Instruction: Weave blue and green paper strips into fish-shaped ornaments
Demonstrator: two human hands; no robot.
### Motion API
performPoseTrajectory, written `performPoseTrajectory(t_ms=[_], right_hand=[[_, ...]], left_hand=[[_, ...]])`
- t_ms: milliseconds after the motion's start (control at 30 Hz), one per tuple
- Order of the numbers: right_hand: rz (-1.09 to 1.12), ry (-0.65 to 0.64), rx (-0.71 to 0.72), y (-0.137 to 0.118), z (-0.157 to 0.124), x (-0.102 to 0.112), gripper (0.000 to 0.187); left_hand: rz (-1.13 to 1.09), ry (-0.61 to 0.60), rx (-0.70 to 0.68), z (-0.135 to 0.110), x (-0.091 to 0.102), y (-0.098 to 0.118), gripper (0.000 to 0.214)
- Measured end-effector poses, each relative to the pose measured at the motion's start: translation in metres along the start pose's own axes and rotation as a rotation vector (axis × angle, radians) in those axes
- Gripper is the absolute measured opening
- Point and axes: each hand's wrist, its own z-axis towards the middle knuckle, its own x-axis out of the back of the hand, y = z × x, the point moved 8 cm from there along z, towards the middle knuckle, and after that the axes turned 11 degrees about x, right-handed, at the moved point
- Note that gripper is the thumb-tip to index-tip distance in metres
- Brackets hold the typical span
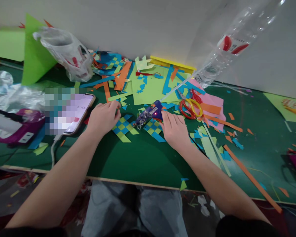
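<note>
My right hand (pixel 176 131) is closed on the grip of a dark blue hot glue gun (pixel 156 112) with a small red light lit. Its front end is wrapped in a crumpled clear and dark covering. A long translucent glue stick (pixel 176 86) juts from its back, up to the right. Beneath the gun's front lies a blue and green woven paper piece (pixel 154 130), partly covered. To its left is a second woven paper piece (pixel 124 126). My left hand (pixel 103 118) is beside that one, fingers loosely curled with a gap to the thumb and nothing visible between them.
Red-and-yellow-handled scissors (pixel 191 107) lie right of the gun among paper scraps. A phone (pixel 76 113) with a cable is on the left, near a bagged cup (pixel 69 56). A plastic bottle (pixel 227 52) leans at the back right. An orange strip (pixel 251 177) overhangs the front edge.
</note>
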Motion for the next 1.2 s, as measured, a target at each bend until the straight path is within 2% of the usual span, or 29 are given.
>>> performPoseTrajectory(t_ms=[200, 600, 867, 1200], right_hand=[[0.002, -0.024, -0.004, -0.001, 0.002, -0.003, 0.04], [-0.142, 0.093, 0.033, -0.003, 0.006, 0.013, 0.035], [-0.052, -0.002, -0.003, -0.001, 0.003, 0.002, 0.039], [-0.045, 0.008, 0.005, -0.001, 0.004, 0.004, 0.039]], left_hand=[[-0.022, -0.026, -0.023, 0.0, -0.002, 0.002, 0.021], [0.025, -0.061, -0.018, 0.0, -0.001, 0.003, 0.021], [-0.003, -0.062, -0.034, 0.0, -0.002, 0.003, 0.021], [-0.011, -0.084, -0.046, 0.0, -0.005, 0.003, 0.023]])
